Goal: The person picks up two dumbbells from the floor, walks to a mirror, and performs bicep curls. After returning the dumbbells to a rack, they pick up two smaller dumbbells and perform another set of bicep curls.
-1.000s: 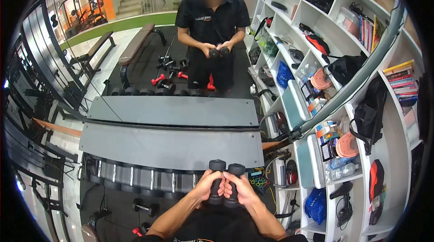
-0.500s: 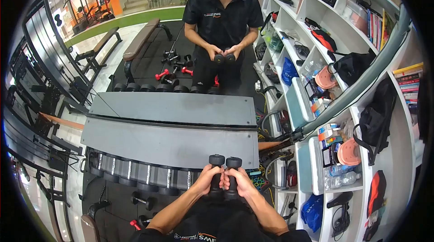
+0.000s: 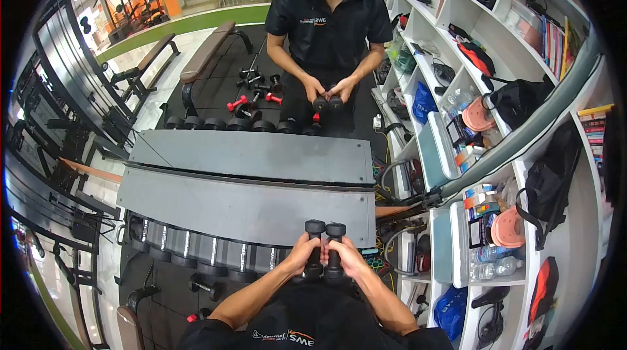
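My left hand (image 3: 302, 253) is wrapped round a black dumbbell (image 3: 315, 227), and my right hand (image 3: 347, 256) grips a second black dumbbell (image 3: 336, 228). Both dumbbells stand upright side by side, close together in front of my body. My fingers meet between the two handles. Just beyond the dumbbells lies the right end of a flat grey board (image 3: 261, 209) on top of a dumbbell rack. In a large mirror ahead, the reflected person (image 3: 330, 30) holds the same pair at waist height.
Several larger dumbbells (image 3: 214, 255) sit in a row under the board. A loose dumbbell (image 3: 204, 287) lies on the dark floor at left, near a bench (image 3: 132, 327). White shelves (image 3: 480, 298) with bottles, bags and a pink container (image 3: 507, 227) stand close at right.
In the mirror, both hands and dumbbells have dropped slightly. The right dumbbell's top has come a little nearer the left one. The view has shifted slightly; both grips are kept.
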`<state>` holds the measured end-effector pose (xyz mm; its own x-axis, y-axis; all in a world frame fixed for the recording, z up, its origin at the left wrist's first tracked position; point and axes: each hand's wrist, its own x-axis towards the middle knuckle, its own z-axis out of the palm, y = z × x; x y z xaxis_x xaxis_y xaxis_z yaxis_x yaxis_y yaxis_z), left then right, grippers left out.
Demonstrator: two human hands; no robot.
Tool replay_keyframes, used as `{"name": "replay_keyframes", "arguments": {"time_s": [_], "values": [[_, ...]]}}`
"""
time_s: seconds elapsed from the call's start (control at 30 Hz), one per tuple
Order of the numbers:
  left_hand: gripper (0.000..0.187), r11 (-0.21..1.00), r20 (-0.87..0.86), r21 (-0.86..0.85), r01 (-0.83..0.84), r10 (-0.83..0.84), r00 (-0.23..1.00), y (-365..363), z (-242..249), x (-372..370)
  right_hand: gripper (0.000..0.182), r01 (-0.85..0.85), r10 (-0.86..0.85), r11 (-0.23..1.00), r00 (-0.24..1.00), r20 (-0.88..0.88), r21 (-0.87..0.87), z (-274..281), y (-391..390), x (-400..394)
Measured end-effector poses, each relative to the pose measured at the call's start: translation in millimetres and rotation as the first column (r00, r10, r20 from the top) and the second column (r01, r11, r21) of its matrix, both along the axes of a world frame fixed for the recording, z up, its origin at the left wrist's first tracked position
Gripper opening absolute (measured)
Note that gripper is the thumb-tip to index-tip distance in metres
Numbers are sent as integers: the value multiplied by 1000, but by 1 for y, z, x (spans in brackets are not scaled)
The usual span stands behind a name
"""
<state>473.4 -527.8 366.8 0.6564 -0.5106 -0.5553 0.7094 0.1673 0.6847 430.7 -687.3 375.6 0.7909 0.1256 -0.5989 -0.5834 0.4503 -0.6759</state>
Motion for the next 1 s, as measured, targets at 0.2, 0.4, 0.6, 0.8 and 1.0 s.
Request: {"name": "replay_keyframes", "arguments": {"time_s": [0.2, 0.4, 0.6, 0.8, 1.0], "values": [[24, 998, -42, 65, 20, -18, 999, -5, -13, 6, 22, -27, 27, 1000, 999, -25, 6, -33, -6, 4], [25, 995, -61, 95, 27, -21, 998, -16, -38, 11, 21, 9, -10, 1000, 1000, -30, -30, -45, -12, 7], [25, 987, 25, 143, 78, -82, 996, -28, -74, 19, 19, 57, -63, 995, 996, -65, -87, -58, -22, 15], [36, 968, 105, 227, 102, -129, 986, -44, -93, 31, 18, -29, 28, 968, 1000, -8, -250, -85, -36, 24], [42, 875, 267, 471, 117, -267, 926, -63, -110, 43, 36, -50, 24, 831, 998, -55, -554, -118, -49, 34]]}}
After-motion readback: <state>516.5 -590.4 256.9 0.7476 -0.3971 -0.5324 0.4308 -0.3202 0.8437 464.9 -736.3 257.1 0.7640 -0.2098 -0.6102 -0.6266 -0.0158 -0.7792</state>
